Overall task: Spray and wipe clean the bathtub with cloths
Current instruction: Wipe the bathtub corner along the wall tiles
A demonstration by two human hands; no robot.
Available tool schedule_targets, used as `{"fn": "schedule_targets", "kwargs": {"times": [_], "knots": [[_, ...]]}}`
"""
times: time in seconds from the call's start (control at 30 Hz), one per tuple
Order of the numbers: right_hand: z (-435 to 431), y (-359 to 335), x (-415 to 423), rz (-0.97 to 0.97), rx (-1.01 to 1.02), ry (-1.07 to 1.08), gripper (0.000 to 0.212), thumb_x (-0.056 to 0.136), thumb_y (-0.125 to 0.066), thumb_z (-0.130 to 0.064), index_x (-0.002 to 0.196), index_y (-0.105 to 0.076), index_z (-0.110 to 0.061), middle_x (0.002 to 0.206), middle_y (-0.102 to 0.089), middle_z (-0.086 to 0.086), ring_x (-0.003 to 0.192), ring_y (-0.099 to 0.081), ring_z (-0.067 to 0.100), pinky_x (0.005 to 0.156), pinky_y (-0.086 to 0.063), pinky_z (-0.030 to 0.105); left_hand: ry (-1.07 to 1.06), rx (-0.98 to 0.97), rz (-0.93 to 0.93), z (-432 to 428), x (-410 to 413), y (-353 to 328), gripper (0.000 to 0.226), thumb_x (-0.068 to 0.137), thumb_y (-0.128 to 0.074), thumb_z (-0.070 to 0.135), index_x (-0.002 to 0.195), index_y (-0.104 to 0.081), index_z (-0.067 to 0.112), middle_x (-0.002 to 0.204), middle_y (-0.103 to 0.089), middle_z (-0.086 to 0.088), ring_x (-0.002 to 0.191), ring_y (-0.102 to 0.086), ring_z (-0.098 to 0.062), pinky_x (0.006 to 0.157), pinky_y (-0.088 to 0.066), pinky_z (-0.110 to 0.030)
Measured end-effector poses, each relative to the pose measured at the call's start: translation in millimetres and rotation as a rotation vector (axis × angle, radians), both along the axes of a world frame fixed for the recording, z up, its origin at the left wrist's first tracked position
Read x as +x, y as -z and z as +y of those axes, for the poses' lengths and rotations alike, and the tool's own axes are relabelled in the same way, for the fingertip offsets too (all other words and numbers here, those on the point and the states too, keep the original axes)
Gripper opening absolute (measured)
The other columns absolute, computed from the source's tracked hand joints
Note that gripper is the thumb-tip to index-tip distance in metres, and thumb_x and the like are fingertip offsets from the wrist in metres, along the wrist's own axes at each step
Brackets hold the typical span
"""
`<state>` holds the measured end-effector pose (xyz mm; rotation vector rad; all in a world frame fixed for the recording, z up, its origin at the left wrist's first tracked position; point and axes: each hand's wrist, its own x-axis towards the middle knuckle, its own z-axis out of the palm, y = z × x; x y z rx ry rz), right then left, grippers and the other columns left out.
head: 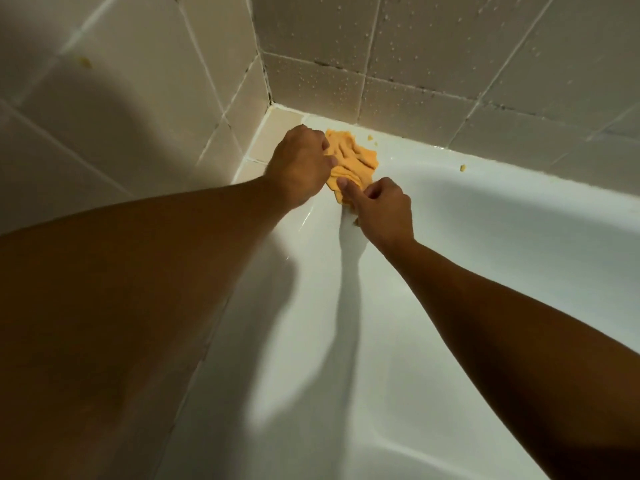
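Observation:
A crumpled orange cloth (351,159) lies on the white bathtub's rim (502,174) in the far corner where two tiled walls meet. My left hand (299,164) grips the cloth's left edge with closed fingers. My right hand (382,207) pinches its lower end, thumb on top. Both hands touch the cloth at once. Part of the cloth is hidden beneath them. No spray bottle is in view.
Beige wall tiles (450,46) speckled with water drops rise behind the rim. Two small orange crumbs (462,167) sit on the rim to the right of the cloth. The tub's white inner slope (346,341) falls away below my arms, crossed by their shadows.

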<state>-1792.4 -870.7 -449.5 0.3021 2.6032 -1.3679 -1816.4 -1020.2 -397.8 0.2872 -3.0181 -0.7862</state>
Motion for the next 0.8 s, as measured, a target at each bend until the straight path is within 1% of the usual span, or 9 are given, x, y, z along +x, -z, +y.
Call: {"fn": "schedule_targets", "kwargs": {"times": [0.1, 0.2, 0.27, 0.33, 0.43, 0.53, 0.63, 0.73, 0.8], "knots": [[3.2, -7.2, -0.2, -0.028, -0.148, 0.006, 0.051, 0.088, -0.074, -0.051, 0.094, -0.062, -0.002, 0.083, -0.072, 0.012, 0.067, -0.073, 0.022, 0.066, -0.060, 0.030, -0.062, 0.058, 0.038, -1.7, -1.4, -5.2, 0.016, 0.097, -0.067, 0.017, 0.108, -0.075, 0.009, 0.112, -0.071, -0.011, 0.103, -0.066, -0.022, 0.082, -0.048, -0.024], [5.4, -14.4, 0.3, 0.065, -0.129, 0.004, 0.032, 0.090, -0.075, -0.041, 0.082, -0.063, -0.012, 0.078, -0.072, 0.009, 0.071, -0.072, 0.025, 0.073, -0.061, 0.041, -0.143, 0.163, 0.124, -4.1, 0.5, -15.4, 0.016, 0.096, -0.058, 0.003, 0.095, -0.072, 0.012, 0.103, -0.068, -0.006, 0.094, -0.065, -0.016, 0.076, -0.050, -0.022], [5.2, -18.3, 3.6, 0.124, -0.145, -0.016, 0.028, 0.089, -0.075, -0.040, 0.077, -0.060, -0.020, 0.075, -0.070, 0.007, 0.070, -0.070, 0.027, 0.073, -0.059, 0.048, -0.166, 0.182, 0.174, -8.2, 5.2, -20.2, 0.015, 0.096, -0.060, 0.003, 0.092, -0.066, 0.016, 0.106, -0.065, -0.006, 0.094, -0.064, -0.015, 0.080, -0.056, -0.025], [3.3, -23.0, 9.2, 0.159, -0.167, -0.068, 0.026, 0.088, -0.076, -0.040, 0.078, -0.062, -0.020, 0.075, -0.069, 0.006, 0.069, -0.068, 0.027, 0.070, -0.058, 0.049, -0.172, 0.171, 0.221, -17.0, 12.6, -21.1, 0.015, 0.096, -0.062, 0.006, 0.090, -0.062, 0.019, 0.109, -0.063, -0.006, 0.096, -0.063, -0.016, 0.084, -0.055, -0.028], [0.1, -26.0, 14.6, 0.187, -0.145, -0.187, 0.027, 0.087, -0.078, -0.040, 0.082, -0.065, -0.017, 0.074, -0.068, 0.002, 0.067, -0.065, 0.024, 0.066, -0.057, 0.045, -0.172, 0.070, 0.259, -32.3, 26.3, -14.9, 0.008, 0.098, -0.059, 0.009, 0.095, -0.064, 0.014, 0.112, -0.060, -0.009, 0.099, -0.060, -0.022, 0.084, -0.049, -0.031], [-3.0, -23.8, 16.3, 0.188, -0.088, -0.271, 0.025, 0.086, -0.080, -0.040, 0.081, -0.064, -0.021, 0.071, -0.067, -0.005, 0.064, -0.063, 0.017, 0.064, -0.051, 0.035, -0.096, -0.161, 0.224, -45.4, 37.7, 0.5, 0.014, 0.094, -0.055, 0.005, 0.101, -0.067, 0.009, 0.111, -0.058, -0.014, 0.104, -0.056, -0.032, 0.084, -0.044, -0.039], [-4.9, -20.3, 18.7, 0.141, -0.083, -0.285, 0.031, 0.081, -0.081, -0.050, 0.083, -0.065, -0.024, 0.074, -0.066, -0.007, 0.063, -0.063, 0.015, 0.065, -0.051, 0.034, 0.029, -0.365, 0.323, -47.2, 45.4, 13.2, 0.024, 0.079, -0.051, 0.004, 0.093, -0.069, 0.006, 0.095, -0.061, -0.018, 0.090, -0.058, -0.041, 0.072, -0.042, -0.043], [-3.2, -19.1, 22.4, 0.115, -0.143, -0.265, 0.036, 0.081, -0.075, -0.059, 0.084, -0.067, -0.024, 0.079, -0.070, -0.006, 0.067, -0.066, 0.019, 0.070, -0.059, 0.042, 0.140, -0.332, 0.342, -29.0, 50.4, 15.5, 0.034, 0.081, -0.042, 0.019, 0.090, -0.070, 0.001, 0.091, -0.062, -0.020, 0.083, -0.060, -0.040, 0.067, -0.047, -0.042], [-2.4, -17.8, 22.8, 0.125, -0.136, -0.272, 0.027, 0.083, -0.074, -0.050, 0.087, -0.068, -0.024, 0.081, -0.071, -0.007, 0.067, -0.067, 0.019, 0.073, -0.059, 0.044, 0.142, -0.313, 0.291, -16.9, 52.0, 15.8, 0.042, 0.085, -0.039, 0.027, 0.092, -0.070, -0.001, 0.093, -0.062, -0.021, 0.085, -0.059, -0.040, 0.070, -0.048, -0.043]]}}
